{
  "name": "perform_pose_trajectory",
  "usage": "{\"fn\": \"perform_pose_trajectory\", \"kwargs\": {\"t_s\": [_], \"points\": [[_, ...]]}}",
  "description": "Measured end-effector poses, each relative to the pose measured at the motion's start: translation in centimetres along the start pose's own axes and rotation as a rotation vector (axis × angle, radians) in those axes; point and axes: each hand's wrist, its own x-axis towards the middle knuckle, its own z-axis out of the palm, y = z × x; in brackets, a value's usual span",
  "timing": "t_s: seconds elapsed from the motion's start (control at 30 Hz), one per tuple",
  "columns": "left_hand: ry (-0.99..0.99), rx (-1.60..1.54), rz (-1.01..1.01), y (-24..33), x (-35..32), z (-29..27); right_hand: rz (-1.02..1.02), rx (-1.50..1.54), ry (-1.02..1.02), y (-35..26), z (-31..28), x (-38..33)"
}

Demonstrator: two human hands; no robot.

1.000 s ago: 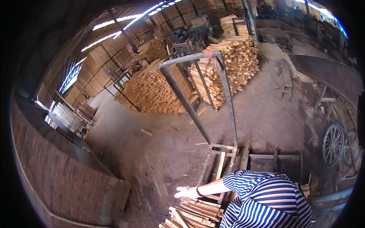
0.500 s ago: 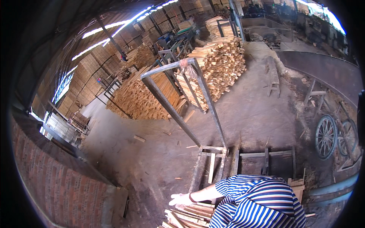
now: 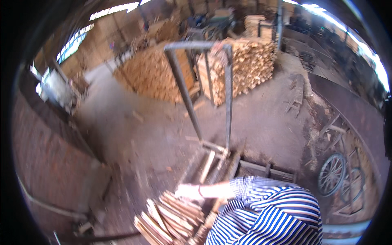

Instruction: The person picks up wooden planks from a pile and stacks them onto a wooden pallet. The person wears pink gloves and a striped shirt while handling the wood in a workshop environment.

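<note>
My right hand (image 3: 188,192), pale and blurred with a dark band at the wrist, reaches leftward from a blue-and-white striped sleeve (image 3: 245,188). It is at the far end of a pile of rough wooden strips (image 3: 173,218). The strips lie side by side, some crossing over others. Whether its fingers close on a strip is lost in the blur. My left hand does not show. Just beyond the pile rises a tall metal frame (image 3: 228,98) on a low base, with a loose wooden strip (image 3: 207,167) lying in that base.
Large stacks of cut wood (image 3: 249,63) stand behind the frame. A brick wall (image 3: 49,163) runs along the left. On the right are a spoked wheel (image 3: 331,174), a wooden bench (image 3: 296,94) and a long dark metal panel (image 3: 351,102). Scraps litter the floor.
The view has tilted and shifted, so more of the strip pile shows. My right hand, earlier with fingers stretched out, now appears farther left and lies blurred at the strips' far ends.
</note>
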Motion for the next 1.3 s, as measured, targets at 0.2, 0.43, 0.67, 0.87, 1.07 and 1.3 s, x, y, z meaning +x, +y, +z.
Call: {"fn": "perform_pose_trajectory", "kwargs": {"t_s": [0.2,0.43,0.67,0.87,1.07,1.3], "points": [[0.009,0.240,-0.286,-11.1,-11.2,-3.9,0.257,0.309,0.284,7.0,-13.6,-3.5],[-0.036,0.389,-0.379,-16.1,-14.9,-6.8,0.308,0.129,0.974,6.3,-35.9,-6.5],[0.103,-0.051,-0.440,-20.3,-16.3,-7.5,-0.027,-0.484,1.504,-9.5,-46.2,-7.1],[-0.003,0.236,-0.341,-20.7,-16.0,-6.3,-0.045,-0.712,1.527,-19.3,-57.7,-9.0],[-0.135,0.252,-0.440,-19.9,-16.2,-6.3,0.393,-1.638,1.383,-19.1,-64.6,-8.1],[-0.226,0.252,-0.480,-19.8,-16.7,-2.4,0.278,-2.107,1.360,-21.7,-69.0,-8.4]]}}
